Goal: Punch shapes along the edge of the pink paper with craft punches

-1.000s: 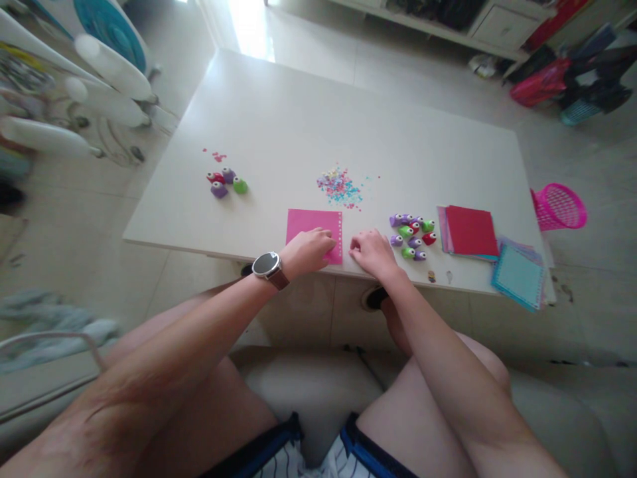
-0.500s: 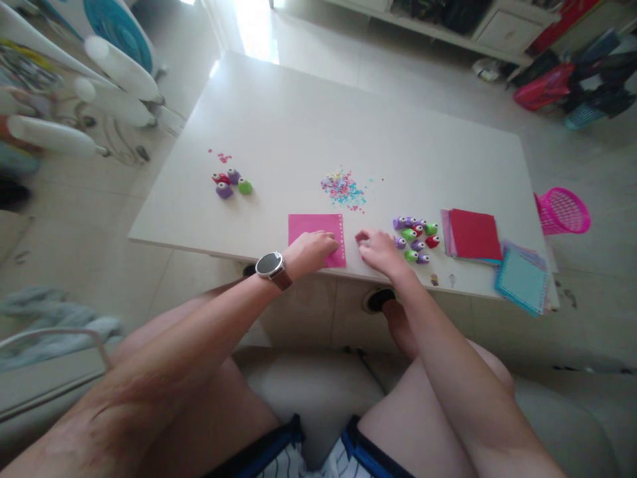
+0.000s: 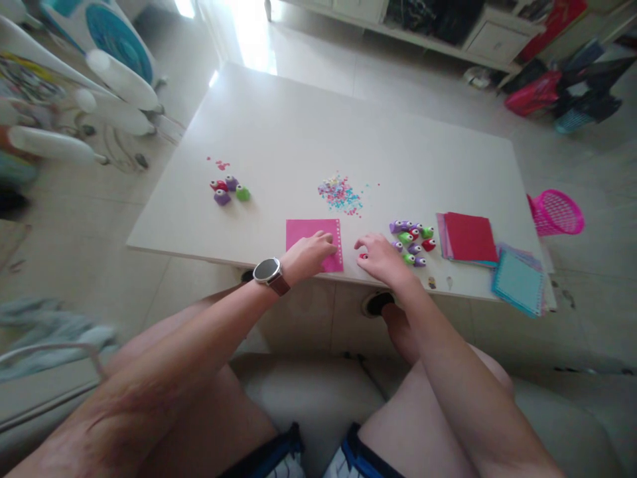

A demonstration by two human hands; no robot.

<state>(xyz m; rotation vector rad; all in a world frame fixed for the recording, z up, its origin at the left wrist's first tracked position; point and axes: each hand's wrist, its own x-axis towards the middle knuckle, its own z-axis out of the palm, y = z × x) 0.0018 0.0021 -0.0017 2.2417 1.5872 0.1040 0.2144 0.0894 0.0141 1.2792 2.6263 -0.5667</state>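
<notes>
1. My left hand [image 3: 309,255] lies flat, its fingers spread narrow, pressing the near edge of a square sheet of bright pink paper [image 3: 312,232] on the wide white bench [image 3: 298,133].
2. My right hand [image 3: 382,257] rests just right of the sheet with its fingers curled around a small red plastic punch [image 3: 363,255]. Only a speck of red shows, so I cannot tell how firm the grip is.
3. The sheet's right margin already carries a column of tiny punched holes [image 3: 339,240]. In my judgement, good work here means holding the paper steady under the left palm and sliding the punch squarely onto a fresh stretch of edge.
4. The sheet lies near the bench's front edge, so little room is left toward me. A careless pull could drag it off.
5. Just right of my right hand sits a cluster of small purple, green and red punches [image 3: 413,242], close enough to knock.
6. Beyond the sheet lies a scatter of pastel paper confetti [image 3: 341,192]. Farther right sits a stack of red and blue paper squares [image 3: 470,236].
7. The open room is to the far left and across the far half of the bench, apart from four more small punches [image 3: 227,190] at the left.
</notes>
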